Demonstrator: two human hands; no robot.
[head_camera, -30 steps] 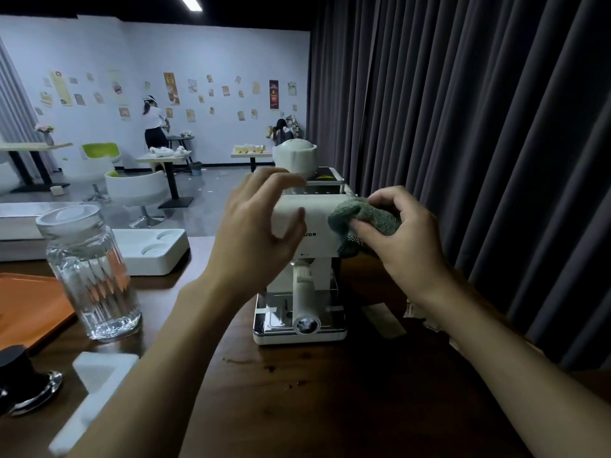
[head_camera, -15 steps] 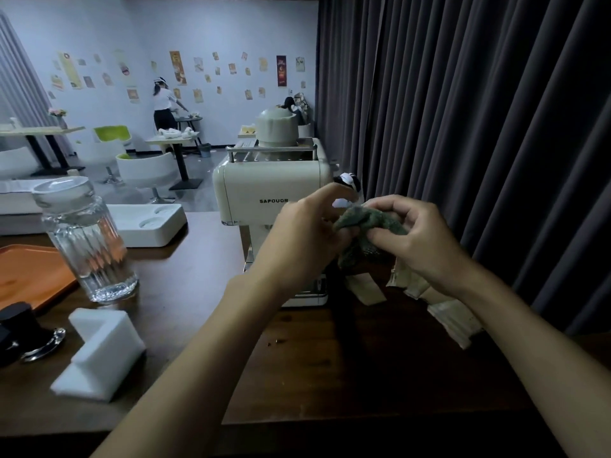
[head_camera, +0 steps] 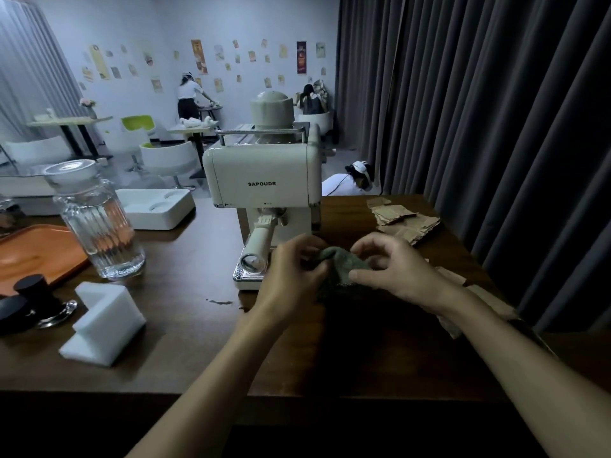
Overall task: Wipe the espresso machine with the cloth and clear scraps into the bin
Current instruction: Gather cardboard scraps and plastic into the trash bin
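**Cloth held low in front of the machine**

Head view: a dark wooden table (head_camera: 185, 345) runs to a near edge at the bottom, its front middle bare. Grey curtains (head_camera: 496, 127) close off the right side. Both hands hold the green cloth (head_camera: 344, 264) just above the tabletop: the left hand (head_camera: 292, 279) pinches its left end, the right hand (head_camera: 396, 272) pinches its right. The espresso machine (head_camera: 264, 180) stands directly behind them. Brown paper scraps (head_camera: 405, 221) lie right of it. On the left stand a glass jar (head_camera: 96, 223), a white foam block (head_camera: 102, 325) and an orange tray (head_camera: 36, 256).
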